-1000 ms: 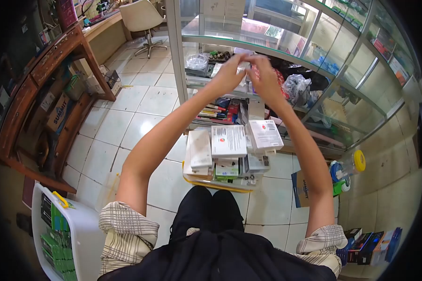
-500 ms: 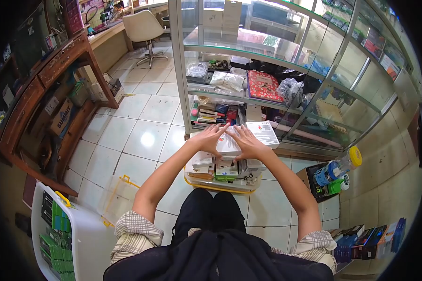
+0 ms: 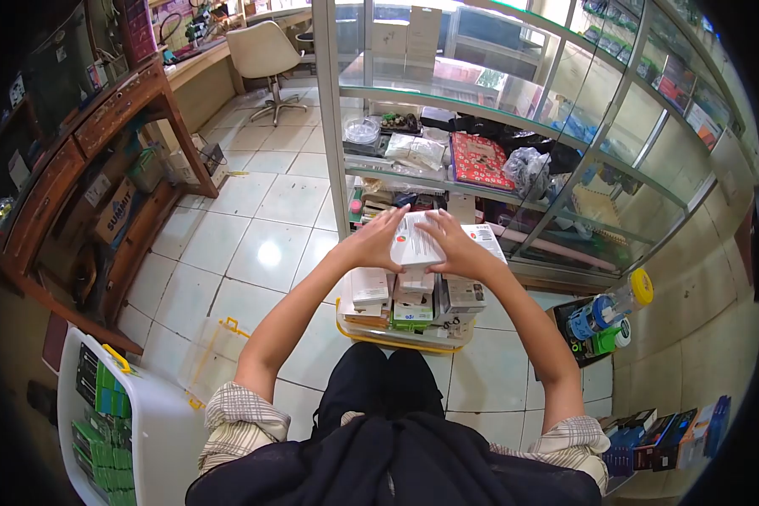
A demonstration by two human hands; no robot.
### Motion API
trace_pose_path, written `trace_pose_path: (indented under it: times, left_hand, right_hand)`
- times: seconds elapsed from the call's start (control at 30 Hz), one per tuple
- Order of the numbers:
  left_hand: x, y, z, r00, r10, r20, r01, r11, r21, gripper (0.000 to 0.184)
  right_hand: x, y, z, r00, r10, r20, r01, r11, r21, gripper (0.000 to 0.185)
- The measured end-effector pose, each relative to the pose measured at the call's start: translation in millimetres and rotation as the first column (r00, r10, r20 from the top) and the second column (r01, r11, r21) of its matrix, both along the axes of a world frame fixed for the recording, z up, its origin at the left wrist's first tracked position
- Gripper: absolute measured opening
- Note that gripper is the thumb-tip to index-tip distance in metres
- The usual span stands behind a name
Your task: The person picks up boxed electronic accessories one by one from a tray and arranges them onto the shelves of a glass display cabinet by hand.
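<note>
Between my two hands is a small white box (image 3: 417,239) with a red mark and fine print. My left hand (image 3: 374,243) is wrapped against its left side, and my right hand (image 3: 462,250) grips its right side. Beneath is a clear plastic bin (image 3: 379,337) with a yellow rim, piled with several small boxes. Among them are a white box (image 3: 369,287), a white-and-green box (image 3: 412,313) and a grey box (image 3: 465,296). Another white box (image 3: 487,239) shows behind my right hand, partly hidden by it.
A glass display cabinet (image 3: 339,169) with filled shelves stands ahead. To the right is a carton holding bottles, including a yellow-lidded jar (image 3: 633,295). At the lower left are a white bin (image 3: 164,422) of green packs and a clear lid (image 3: 215,354). A wooden cabinet (image 3: 101,122) stands left.
My hands have closed in on the small white box and raised it a little away from the pile. More of the boxes beneath now shows. The view has shifted slightly.
</note>
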State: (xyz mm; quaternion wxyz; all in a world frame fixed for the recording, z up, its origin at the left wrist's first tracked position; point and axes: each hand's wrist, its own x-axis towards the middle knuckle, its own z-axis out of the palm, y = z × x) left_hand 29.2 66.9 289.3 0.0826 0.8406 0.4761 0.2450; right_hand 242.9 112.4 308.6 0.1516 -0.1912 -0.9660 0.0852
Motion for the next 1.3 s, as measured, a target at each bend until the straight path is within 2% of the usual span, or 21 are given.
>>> trace_pose_path:
  times: [0.03,0.13,0.17,0.23,0.27,0.3,0.33,0.37,0.4,0.43,0.5,0.57,0.63,0.7,0.77,0.83,1.0,1.07,1.2,1.27,1.3]
  left_hand:
    - [-2,-1,10,0.998,-0.017,0.06,0.015,0.999,0.048,0.107]
    - [-5,-3,49,0.991,0.016,0.135,-0.036,0.988,0.148,0.103]
    - [-5,-4,64,0.982,0.039,0.187,-0.076,0.977,0.197,0.102]
    - [-1,-7,94,0.959,0.018,0.283,-0.086,0.97,0.227,0.096]
    - [1,-3,101,0.936,0.1,0.336,-0.213,0.924,0.319,0.091]
    - [5,1,109,0.902,0.17,0.396,-0.335,0.855,0.396,0.085]
    - [9,6,119,0.897,0.179,0.404,-0.371,0.802,0.469,0.079]
    - [13,12,122,0.897,0.175,0.406,-0.371,0.796,0.477,0.079]
    - [18,19,126,0.871,0.218,0.439,-0.443,0.736,0.513,0.079]
    - [22,27,130,0.841,0.257,0.476,-0.512,0.665,0.544,0.08]
    - [25,45,135,0.84,0.271,0.47,-0.525,0.623,0.579,0.083]
    - [22,70,136,0.805,0.264,0.532,-0.565,0.617,0.548,0.085]
    - [8,103,139,0.784,0.264,0.562,-0.565,0.68,0.468,0.082]
    - [-8,141,146,0.801,0.195,0.566,-0.467,0.795,0.387,0.077]
    - [-21,181,152,0.81,0.178,0.558,-0.477,0.754,0.452,0.069]
    - [-34,220,162,0.723,0.15,0.674,-0.522,0.758,0.392,0.06]
    - [-70,295,166,0.734,0.377,0.565,-0.643,0.651,0.403,0.051]
    - [-82,321,173,0.666,0.459,0.588,-0.689,0.681,0.248,0.046]
    - [-103,361,168,0.647,0.53,0.548,-0.721,0.658,0.215,0.044]
    - [-107,368,171,0.579,0.552,0.6,-0.706,0.707,0.03,0.045]
    - [-108,374,168,0.577,0.557,0.598,-0.708,0.706,0.024,0.045]
  right_hand:
    - [0,1,9,1.0,0.002,-0.002,-0.002,1.0,0.007,0.083]
    - [-4,-2,46,0.941,0.002,-0.338,0.065,0.98,0.187,0.081]
    - [-7,-4,57,0.941,0.009,-0.337,0.062,0.978,0.2,0.081]
    - [-17,-5,74,0.714,-0.174,-0.678,0.347,0.929,0.128,0.081]
    - [-26,0,77,0.583,-0.265,-0.768,0.411,0.912,-0.003,0.073]
    - [-32,4,84,0.583,-0.257,-0.771,0.411,0.912,0.007,0.073]
    - [-38,8,90,0.489,-0.364,-0.792,0.131,0.929,-0.346,0.068]
    - [-45,12,95,0.431,-0.488,-0.759,-0.201,0.769,-0.607,0.064]
    - [-54,16,97,0.362,-0.444,-0.82,-0.193,0.825,-0.532,0.057]
    - [-58,24,100,0.365,-0.429,-0.826,-0.197,0.832,-0.519,0.057]
    - [-66,43,106,0.425,-0.446,-0.788,0.044,0.879,-0.475,0.053]
    - [-71,74,114,0.425,-0.439,-0.792,0.013,0.878,-0.479,0.054]
    - [-76,108,124,0.352,-0.485,-0.801,-0.008,0.854,-0.52,0.055]
    - [-83,137,143,0.37,-0.484,-0.793,0.103,0.87,-0.483,0.053]
    - [-96,178,155,0.403,-0.456,-0.794,0.156,0.889,-0.431,0.052]
    - [-113,218,165,0.434,-0.431,-0.791,0.181,0.902,-0.392,0.053]
    - [-162,305,171,0.487,-0.44,-0.755,0.219,0.898,-0.382,0.05]
    - [-179,337,167,0.509,-0.397,-0.764,0.21,0.918,-0.337,0.048]
    - [-205,373,167,0.563,-0.449,-0.694,0.291,0.894,-0.342,0.049]
    - [-213,383,167,0.577,-0.454,-0.679,0.333,0.89,-0.312,0.049]
    - [-217,394,163,0.58,-0.457,-0.675,0.332,0.889,-0.317,0.049]
